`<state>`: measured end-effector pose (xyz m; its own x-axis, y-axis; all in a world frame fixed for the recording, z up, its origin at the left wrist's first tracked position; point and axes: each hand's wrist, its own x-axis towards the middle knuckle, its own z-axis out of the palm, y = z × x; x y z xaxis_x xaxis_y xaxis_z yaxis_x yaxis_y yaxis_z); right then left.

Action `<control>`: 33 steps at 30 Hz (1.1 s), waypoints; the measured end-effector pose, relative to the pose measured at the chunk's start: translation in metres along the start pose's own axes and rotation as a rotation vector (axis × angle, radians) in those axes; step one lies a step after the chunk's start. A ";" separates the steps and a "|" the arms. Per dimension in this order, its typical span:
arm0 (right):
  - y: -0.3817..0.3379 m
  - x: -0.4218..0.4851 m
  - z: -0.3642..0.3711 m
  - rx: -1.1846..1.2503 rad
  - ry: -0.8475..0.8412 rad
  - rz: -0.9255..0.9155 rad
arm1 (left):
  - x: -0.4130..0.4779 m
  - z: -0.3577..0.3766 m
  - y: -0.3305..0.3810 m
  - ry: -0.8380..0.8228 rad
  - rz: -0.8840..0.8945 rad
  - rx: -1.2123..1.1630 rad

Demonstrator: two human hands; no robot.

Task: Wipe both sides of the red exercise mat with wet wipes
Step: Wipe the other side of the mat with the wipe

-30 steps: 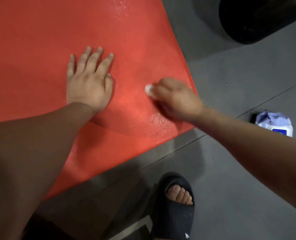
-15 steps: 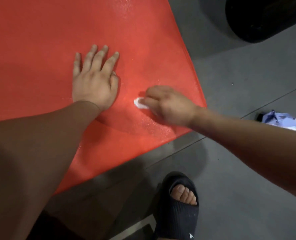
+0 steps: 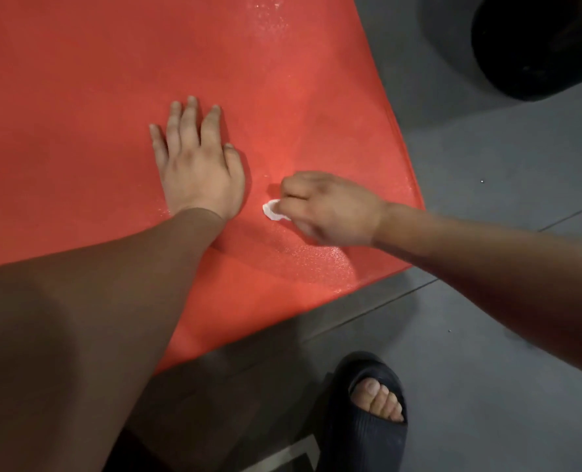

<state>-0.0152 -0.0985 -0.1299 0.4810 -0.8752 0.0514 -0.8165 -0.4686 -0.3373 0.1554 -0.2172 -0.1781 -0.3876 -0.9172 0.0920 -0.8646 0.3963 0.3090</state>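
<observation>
The red exercise mat (image 3: 78, 97) lies flat on the grey floor and fills the upper left of the view, its near corner at the right. My left hand (image 3: 197, 165) rests flat on it, fingers straight and spread. Just to the right, my right hand (image 3: 330, 209) grips a small white wet wipe (image 3: 272, 210) and presses it on the mat. Only the wipe's left end shows past my curled fingers. The mat surface around my right hand glistens.
Grey floor tiles (image 3: 487, 165) border the mat on the right and below. A large dark round object (image 3: 548, 42) stands at the top right. My foot in a black slide sandal (image 3: 368, 413) is at the bottom middle.
My right hand has swept the wipe leftward and toward me across the mat, closer to my left hand. The view has shifted, and the wipes pack at the right edge has left the frame.
</observation>
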 end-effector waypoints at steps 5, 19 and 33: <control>0.056 0.046 -0.014 -0.086 0.195 0.392 | 0.001 0.000 -0.001 0.006 0.002 -0.020; 0.049 0.040 -0.018 -0.162 0.028 0.062 | 0.001 0.001 -0.001 0.034 0.004 -0.004; -0.017 0.010 0.010 0.060 -0.058 -0.038 | 0.002 0.001 -0.002 0.053 0.009 -0.012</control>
<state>0.0060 -0.0979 -0.1329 0.5304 -0.8477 0.0114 -0.7777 -0.4919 -0.3915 0.1563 -0.2199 -0.1797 -0.3780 -0.9144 0.1446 -0.8569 0.4047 0.3191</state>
